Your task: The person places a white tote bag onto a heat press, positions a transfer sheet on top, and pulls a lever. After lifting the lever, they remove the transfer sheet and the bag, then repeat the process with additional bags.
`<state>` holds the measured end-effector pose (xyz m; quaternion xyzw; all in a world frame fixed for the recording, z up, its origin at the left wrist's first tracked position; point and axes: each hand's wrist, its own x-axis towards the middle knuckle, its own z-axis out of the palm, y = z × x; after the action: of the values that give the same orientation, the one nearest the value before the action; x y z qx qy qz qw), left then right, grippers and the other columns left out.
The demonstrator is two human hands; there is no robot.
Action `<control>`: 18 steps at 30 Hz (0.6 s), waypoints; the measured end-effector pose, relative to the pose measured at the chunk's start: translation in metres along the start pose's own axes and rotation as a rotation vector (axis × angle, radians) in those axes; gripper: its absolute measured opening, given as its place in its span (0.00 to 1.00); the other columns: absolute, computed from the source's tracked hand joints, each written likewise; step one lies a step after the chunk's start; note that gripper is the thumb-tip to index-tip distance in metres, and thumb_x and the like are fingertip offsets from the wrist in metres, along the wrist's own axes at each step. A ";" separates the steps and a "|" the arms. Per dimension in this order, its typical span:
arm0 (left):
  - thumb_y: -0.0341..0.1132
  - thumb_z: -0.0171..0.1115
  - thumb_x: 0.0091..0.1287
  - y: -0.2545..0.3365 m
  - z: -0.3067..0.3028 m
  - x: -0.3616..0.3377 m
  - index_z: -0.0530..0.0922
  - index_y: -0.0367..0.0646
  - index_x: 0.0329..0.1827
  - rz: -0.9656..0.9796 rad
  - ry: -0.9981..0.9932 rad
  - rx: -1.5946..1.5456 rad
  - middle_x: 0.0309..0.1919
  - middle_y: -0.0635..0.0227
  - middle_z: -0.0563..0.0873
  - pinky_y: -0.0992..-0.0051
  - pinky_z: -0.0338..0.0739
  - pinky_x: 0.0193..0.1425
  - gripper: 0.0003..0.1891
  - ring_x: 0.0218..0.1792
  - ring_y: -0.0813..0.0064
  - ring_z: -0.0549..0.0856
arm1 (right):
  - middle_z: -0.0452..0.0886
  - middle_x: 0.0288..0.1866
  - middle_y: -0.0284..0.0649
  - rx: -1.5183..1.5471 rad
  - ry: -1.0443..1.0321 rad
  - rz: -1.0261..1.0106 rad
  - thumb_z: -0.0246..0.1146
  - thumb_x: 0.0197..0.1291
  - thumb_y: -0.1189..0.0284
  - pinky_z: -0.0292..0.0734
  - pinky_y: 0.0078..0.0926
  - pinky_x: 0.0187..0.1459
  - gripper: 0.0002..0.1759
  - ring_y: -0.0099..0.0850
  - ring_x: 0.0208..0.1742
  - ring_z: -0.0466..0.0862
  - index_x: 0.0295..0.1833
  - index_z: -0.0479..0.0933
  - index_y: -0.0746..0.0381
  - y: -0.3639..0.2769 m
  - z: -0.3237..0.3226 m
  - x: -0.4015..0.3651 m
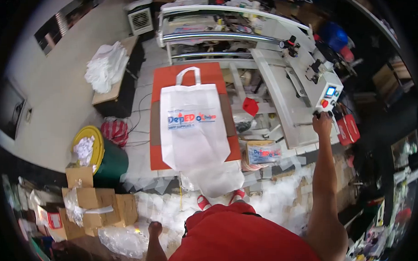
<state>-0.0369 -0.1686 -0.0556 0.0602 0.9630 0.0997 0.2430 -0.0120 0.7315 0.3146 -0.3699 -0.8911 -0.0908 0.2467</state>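
Observation:
My right hand (323, 122) reaches out to the heat press's control box (329, 90). Its fingers are closed at a dark knob (316, 113) on the box's lower edge and partly hide it. My left hand (155, 228) hangs low beside my body, curled into a loose fist, with nothing seen in it. In front of me a white tote bag (196, 151) lies flat on an orange-red press bed (160, 155), its handle loop pointing away. Blue and red "DepED" lettering (191, 118) is printed on the bag. The bag's near end drapes over the bed's front edge.
The press frame with a chrome roller (219, 36) stands behind the bed. Left are a stack of white cloth (106, 67) on a table, a green bin (112, 154) and cardboard boxes (98, 199). A printed carton (261, 154) sits right of the bed. White scraps (285, 192) cover the floor.

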 end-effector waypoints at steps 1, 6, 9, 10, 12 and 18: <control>0.42 0.49 0.63 0.011 0.001 0.008 0.83 0.42 0.30 -0.021 -0.029 -0.010 0.35 0.50 0.86 0.55 0.79 0.48 0.17 0.40 0.47 0.85 | 0.81 0.43 0.49 0.019 -0.001 -0.023 0.62 0.54 0.64 0.73 0.54 0.49 0.13 0.51 0.48 0.80 0.38 0.77 0.63 -0.020 -0.012 -0.006; 0.43 0.49 0.64 0.050 -0.007 0.028 0.83 0.42 0.30 0.014 -0.016 -0.090 0.37 0.49 0.86 0.55 0.78 0.50 0.17 0.42 0.49 0.85 | 0.81 0.39 0.39 -0.055 0.095 -0.217 0.68 0.52 0.60 0.69 0.46 0.48 0.12 0.45 0.42 0.78 0.36 0.79 0.56 -0.116 -0.063 -0.042; 0.44 0.53 0.64 0.074 0.004 0.029 0.83 0.44 0.38 -0.061 -0.013 -0.213 0.42 0.55 0.87 0.61 0.79 0.55 0.15 0.47 0.54 0.85 | 0.81 0.35 0.39 0.272 0.043 -0.468 0.69 0.53 0.58 0.68 0.47 0.48 0.14 0.45 0.42 0.79 0.34 0.78 0.57 -0.136 -0.066 -0.043; 0.44 0.55 0.64 0.070 0.019 0.034 0.84 0.45 0.40 -0.079 -0.009 -0.243 0.43 0.57 0.87 0.62 0.79 0.55 0.14 0.47 0.55 0.86 | 0.80 0.32 0.40 0.459 -0.035 -0.453 0.69 0.54 0.56 0.68 0.46 0.46 0.17 0.45 0.40 0.79 0.33 0.77 0.58 -0.141 -0.051 -0.045; 0.46 0.57 0.63 0.093 -0.004 0.017 0.84 0.48 0.42 -0.169 -0.025 -0.334 0.44 0.59 0.88 0.64 0.79 0.55 0.14 0.48 0.56 0.86 | 0.80 0.30 0.40 0.469 -0.183 -0.491 0.68 0.56 0.56 0.69 0.44 0.43 0.17 0.44 0.38 0.80 0.32 0.77 0.59 -0.172 -0.060 -0.050; 0.45 0.56 0.62 0.096 0.015 -0.016 0.84 0.50 0.32 -0.225 -0.023 -0.343 0.37 0.54 0.86 0.58 0.80 0.44 0.12 0.39 0.51 0.85 | 0.81 0.30 0.39 0.663 -0.074 -0.752 0.65 0.61 0.57 0.71 0.42 0.39 0.16 0.42 0.35 0.82 0.34 0.76 0.59 -0.260 -0.065 -0.074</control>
<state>-0.0093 -0.0758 -0.0400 -0.0887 0.9297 0.2339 0.2704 -0.1258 0.4787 0.3387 0.0722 -0.9518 0.1280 0.2694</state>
